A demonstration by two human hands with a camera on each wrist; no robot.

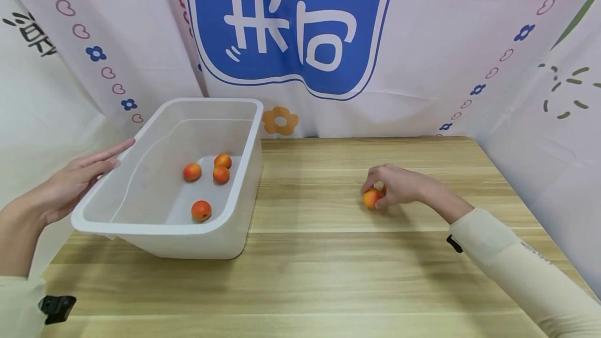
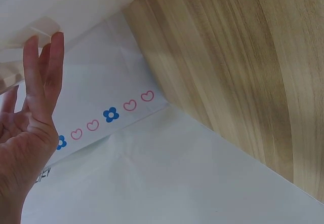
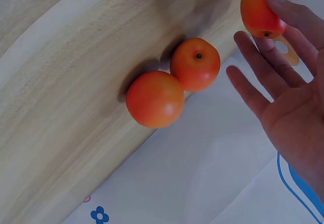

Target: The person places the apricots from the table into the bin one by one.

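Note:
My right hand (image 1: 396, 186) pinches a small red-orange apple (image 3: 260, 12) between thumb and fingertips, at the right part of the table. Two more apples, one with a dark stem spot (image 3: 195, 69) and one plain (image 3: 154, 100), lie side by side by that hand in the right wrist view. In the head view the hand mostly hides them. My left hand (image 1: 70, 186) touches the left side of a white plastic bin (image 1: 253, 171) with its fingers straight. Inside the bin lie several apples (image 1: 201, 211), two of them touching each other.
The bin stands on the left half of a wooden table (image 1: 319, 275). White cloth (image 1: 422, 67) with a blue printed sign hangs behind the table, and white sheets (image 1: 554, 134) close off both sides.

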